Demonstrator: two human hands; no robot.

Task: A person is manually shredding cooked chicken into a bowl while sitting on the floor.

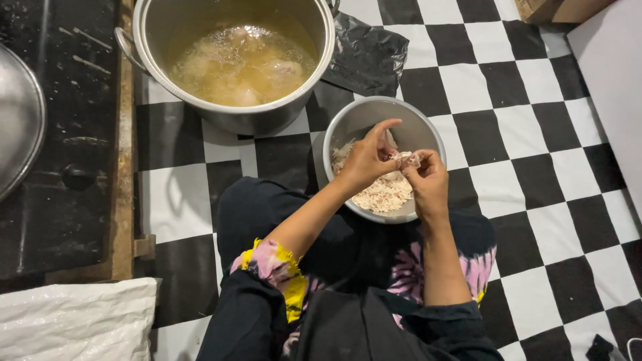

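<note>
The floor (528, 120) has big black and white squares. A brown cardboard box (558, 8) sits in the top right corner, and a white sack (73, 317) lies at the bottom left. A crumpled black plastic bag (368, 57) lies flat beside the big pot (234, 113), which holds yellow broth.

A small metal bowl (364, 117) sits near the person's knees, with shredded chicken (381, 194) inside. Above it, the left hand (364, 160) and the right hand (424, 180) pinch a pale piece of chicken (404, 159) between them. Each grip is pressed on the meat with fingertips. The piece lies sideways, from one hand to the other.

There is open floor to the right of the bowl. A wooden edge (122, 167) closes the left side.
</note>
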